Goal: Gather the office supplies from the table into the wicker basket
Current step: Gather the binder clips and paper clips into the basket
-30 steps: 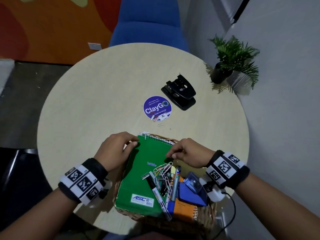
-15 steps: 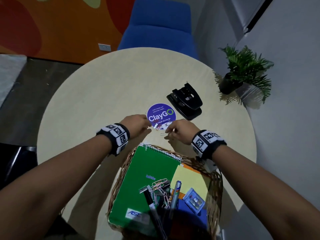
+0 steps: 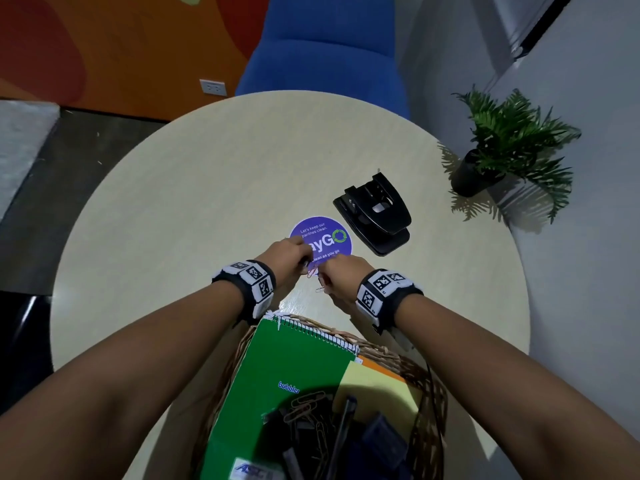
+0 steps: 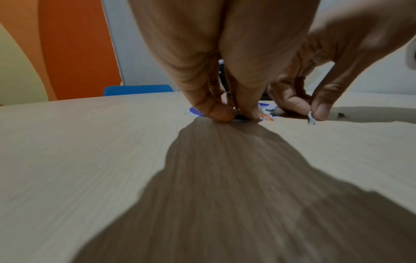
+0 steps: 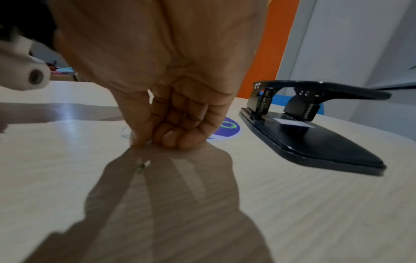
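Observation:
My left hand (image 3: 300, 259) and right hand (image 3: 329, 279) meet at the near edge of the round purple sticker (image 3: 329, 237), fingertips down on the table. In the left wrist view the left hand (image 4: 236, 113) pinches a small dark clip between thumb and forefinger, with an orange paper clip (image 4: 268, 118) beside it. My right hand (image 5: 153, 140) has its fingers curled and pinches a pale paper clip (image 4: 311, 119) against the tabletop. Another paper clip (image 3: 320, 289) lies just behind it. The wicker basket (image 3: 429, 379) sits nearest me, holding a green notebook (image 3: 287, 368), pens and clips.
A black hole punch (image 3: 374, 213) stands just right of the sticker, close to my right hand. A potted plant (image 3: 505, 150) is at the table's far right edge. A blue chair (image 3: 325, 46) stands behind the round table (image 3: 173, 220).
Both hands left the notebook in the basket and reached forward to the clips by the sticker. Since half a second ago they closed together and their fingertips came down on the clips.

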The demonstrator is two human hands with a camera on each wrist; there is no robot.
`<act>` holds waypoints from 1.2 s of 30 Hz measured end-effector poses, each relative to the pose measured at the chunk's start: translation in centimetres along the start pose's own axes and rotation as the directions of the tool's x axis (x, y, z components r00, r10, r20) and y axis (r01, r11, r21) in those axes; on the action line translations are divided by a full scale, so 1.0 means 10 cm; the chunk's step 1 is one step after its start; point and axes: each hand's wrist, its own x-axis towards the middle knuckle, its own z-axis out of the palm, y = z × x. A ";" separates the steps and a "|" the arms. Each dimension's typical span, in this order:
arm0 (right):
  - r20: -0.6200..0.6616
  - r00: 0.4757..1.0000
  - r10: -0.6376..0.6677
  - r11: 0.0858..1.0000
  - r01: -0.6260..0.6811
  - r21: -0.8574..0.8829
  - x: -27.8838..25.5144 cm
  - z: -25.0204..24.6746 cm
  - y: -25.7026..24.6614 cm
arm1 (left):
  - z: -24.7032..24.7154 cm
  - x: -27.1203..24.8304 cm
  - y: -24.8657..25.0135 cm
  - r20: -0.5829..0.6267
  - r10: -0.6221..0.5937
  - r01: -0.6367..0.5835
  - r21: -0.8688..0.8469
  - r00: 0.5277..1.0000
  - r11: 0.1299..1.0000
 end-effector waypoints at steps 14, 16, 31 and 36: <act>-0.176 0.983 0.060 0.870 0.035 0.492 -0.70 -0.37 0.23 | -0.74 -0.81 -0.01 -0.026 -0.156 0.127 -0.452 0.987 0.883; -0.205 0.977 0.056 0.846 0.063 0.530 -0.85 -0.36 0.21 | -0.77 -1.09 0.12 0.025 -0.097 0.096 -0.515 0.995 0.852; -0.034 0.987 -0.157 0.797 0.146 0.585 -1.51 0.09 -0.51 | -0.69 -1.66 0.29 0.003 -0.088 0.079 -0.488 0.996 0.869; -0.188 0.980 -0.064 0.838 0.155 0.523 -1.29 -0.05 -0.35 | -0.79 -1.17 0.05 -0.146 -0.261 0.206 -0.311 0.954 0.928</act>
